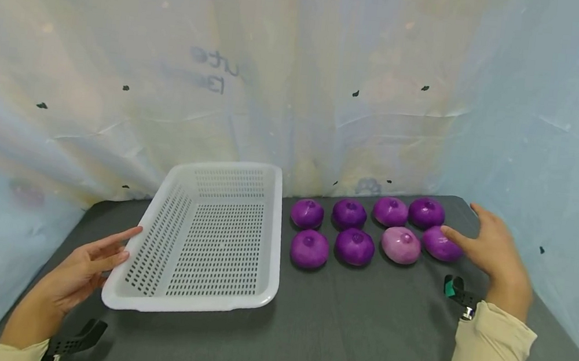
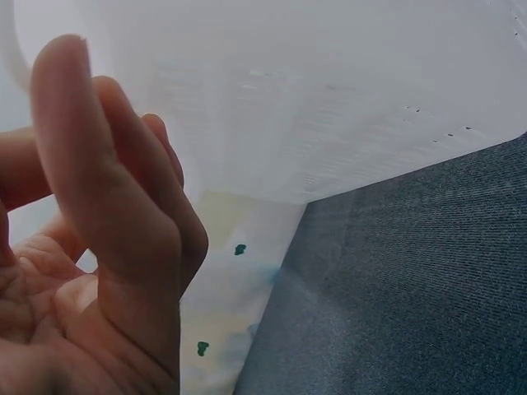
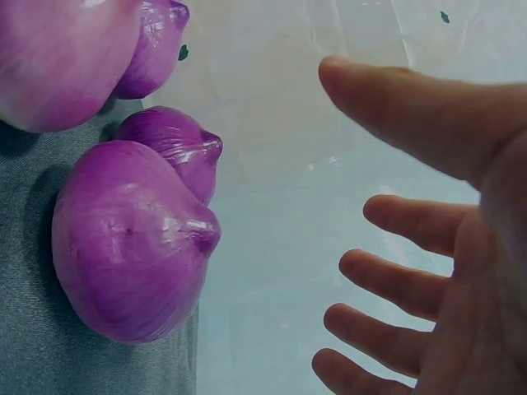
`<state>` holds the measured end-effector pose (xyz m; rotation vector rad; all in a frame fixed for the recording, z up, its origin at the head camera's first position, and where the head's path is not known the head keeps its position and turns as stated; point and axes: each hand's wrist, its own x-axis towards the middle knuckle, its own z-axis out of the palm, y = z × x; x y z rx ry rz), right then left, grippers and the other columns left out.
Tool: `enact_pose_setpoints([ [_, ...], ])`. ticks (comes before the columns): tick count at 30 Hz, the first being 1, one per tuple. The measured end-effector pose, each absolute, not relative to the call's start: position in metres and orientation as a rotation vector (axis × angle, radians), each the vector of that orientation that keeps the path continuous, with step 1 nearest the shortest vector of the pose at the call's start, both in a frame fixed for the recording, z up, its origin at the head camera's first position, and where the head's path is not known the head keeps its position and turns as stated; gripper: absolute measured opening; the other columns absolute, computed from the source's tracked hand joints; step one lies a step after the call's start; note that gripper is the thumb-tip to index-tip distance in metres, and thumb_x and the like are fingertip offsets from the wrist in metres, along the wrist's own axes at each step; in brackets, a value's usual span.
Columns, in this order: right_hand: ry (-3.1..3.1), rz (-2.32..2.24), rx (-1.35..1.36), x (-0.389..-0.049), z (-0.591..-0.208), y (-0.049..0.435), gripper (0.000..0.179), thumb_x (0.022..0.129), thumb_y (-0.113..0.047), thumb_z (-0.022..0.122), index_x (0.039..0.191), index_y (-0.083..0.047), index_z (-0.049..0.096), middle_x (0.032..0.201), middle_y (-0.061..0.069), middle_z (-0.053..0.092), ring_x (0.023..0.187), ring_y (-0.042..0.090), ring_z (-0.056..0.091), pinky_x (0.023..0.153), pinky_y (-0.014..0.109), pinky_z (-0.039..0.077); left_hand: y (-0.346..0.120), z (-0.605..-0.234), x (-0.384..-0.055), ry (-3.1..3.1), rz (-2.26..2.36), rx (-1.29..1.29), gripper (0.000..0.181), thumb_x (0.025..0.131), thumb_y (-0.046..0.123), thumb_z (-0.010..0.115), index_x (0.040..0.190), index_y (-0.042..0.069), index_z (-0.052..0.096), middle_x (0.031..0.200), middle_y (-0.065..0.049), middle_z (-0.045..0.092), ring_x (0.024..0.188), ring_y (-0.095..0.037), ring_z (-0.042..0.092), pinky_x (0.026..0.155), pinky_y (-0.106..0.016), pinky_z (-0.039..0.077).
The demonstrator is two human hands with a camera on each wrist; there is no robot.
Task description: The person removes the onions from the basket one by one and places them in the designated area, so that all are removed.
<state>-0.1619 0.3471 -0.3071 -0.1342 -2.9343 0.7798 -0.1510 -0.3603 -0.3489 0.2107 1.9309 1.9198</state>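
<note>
At the left side of a white plastic basket (image 1: pixel 220 243), my left hand (image 1: pixel 78 273) has its index fingertip and thumb tip right at the rim. In the left wrist view, the loosely bent fingers (image 2: pixel 123 181) overlap the basket's outer wall (image 2: pixel 247 107). My right hand (image 1: pixel 495 247) is spread beside the rightmost front purple onion (image 1: pixel 442 243), its thumb tip close to it. From the right wrist, that onion (image 3: pixel 136 243) is apart from the spread fingers, with a darker onion (image 3: pixel 181 148) behind it. Nothing lies in the right palm.
Several purple onions stand in two rows right of the basket, among them a pale pink one (image 1: pixel 401 245) and a dark one (image 1: pixel 354 246). A grey table (image 1: pixel 349 326) bears everything. Light, marked sheeting (image 1: pixel 326 120) hangs behind and at both sides.
</note>
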Motion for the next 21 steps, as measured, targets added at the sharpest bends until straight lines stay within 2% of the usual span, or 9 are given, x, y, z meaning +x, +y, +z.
enact_pose_setpoints([
  [14,-2.930,0.833,-0.032,-0.166,-0.295,0.326,0.095,0.098,-0.052,0.054,0.159,0.000,0.004,0.157,0.040,0.014,0.142,0.060,0.015,0.109,0.075,0.018,-0.358,-0.352,-0.149,1.968,1.917,0.178,0.058,0.106,0.009,0.046,0.158,0.031,0.029,0.122,0.013,0.066,0.109,-0.011,0.068,0.079,-0.046,0.060],
  [21,-2.948,0.780,0.038,-0.167,-0.289,0.311,0.091,0.098,-0.049,0.057,0.158,0.002,0.012,0.155,0.039,0.019,0.141,0.059,0.017,0.109,0.074,0.019,-0.359,-0.350,-0.151,1.987,1.914,0.185,0.058,0.106,0.009,0.047,0.158,0.029,0.030,0.119,0.011,0.066,0.108,-0.010,0.069,0.079,-0.045,0.060],
])
